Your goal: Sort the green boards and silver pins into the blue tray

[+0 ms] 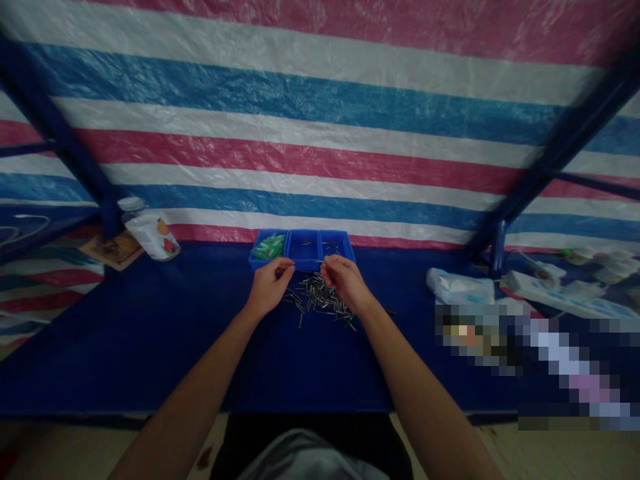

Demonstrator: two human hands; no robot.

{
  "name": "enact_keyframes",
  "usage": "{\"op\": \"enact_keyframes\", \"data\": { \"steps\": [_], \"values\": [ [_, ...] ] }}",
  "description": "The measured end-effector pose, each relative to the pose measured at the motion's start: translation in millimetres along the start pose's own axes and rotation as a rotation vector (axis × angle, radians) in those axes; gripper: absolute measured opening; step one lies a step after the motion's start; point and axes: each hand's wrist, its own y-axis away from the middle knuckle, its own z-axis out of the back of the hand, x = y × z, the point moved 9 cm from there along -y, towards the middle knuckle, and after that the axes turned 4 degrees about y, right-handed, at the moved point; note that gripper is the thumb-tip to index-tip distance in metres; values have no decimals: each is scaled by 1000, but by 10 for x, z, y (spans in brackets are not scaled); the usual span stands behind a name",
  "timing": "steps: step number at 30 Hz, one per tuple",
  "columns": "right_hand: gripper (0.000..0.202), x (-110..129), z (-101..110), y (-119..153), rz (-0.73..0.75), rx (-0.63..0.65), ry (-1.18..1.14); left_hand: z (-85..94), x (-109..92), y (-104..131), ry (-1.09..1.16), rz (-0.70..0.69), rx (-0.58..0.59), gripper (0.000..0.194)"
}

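Striped sheeting [320, 150] hangs behind your blue tabletop [175, 327], where a pile of metal pins [315, 295] lies just before a three-section blue tray [304, 253]. Your right hand [346, 281] has its grip pinching a thin pin [319, 261] near the tray's front rim; your left hand [270, 287] curls nearby, its grip's state impossible to tell.
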Motion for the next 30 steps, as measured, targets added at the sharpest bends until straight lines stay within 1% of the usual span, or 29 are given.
{"op": "enact_keyframes", "data": {
  "steps": [3,6,7,9,12,17,21,23,26,30],
  "values": [
    [37,-77,52,13,-102,-46,68,0,16,-5,-12,1,-3,18],
    [33,-115,91,21,-153,-98,89,5,48,-8,-23,11,2,17],
    [33,-107,103,24,-152,-121,76,3,59,-9,-29,14,9,16],
    [38,-76,119,29,-131,-158,40,-6,81,-9,-50,20,27,16],
    [42,-36,125,27,-99,-173,19,-44,99,-3,-115,19,79,14],
    [38,-35,158,10,-78,-187,73,-190,95,46,-336,-41,255,15],
    [37,-49,158,1,-66,-176,132,-284,102,88,-446,-68,364,13],
    [36,-60,157,-6,-56,-173,154,-304,110,96,-481,-60,386,12],
    [36,-77,150,-21,-37,-165,183,-303,112,98,-527,-39,378,10],
    [35,-82,138,-39,-20,-160,208,-330,61,119,-582,-75,384,11]
  ]
}}
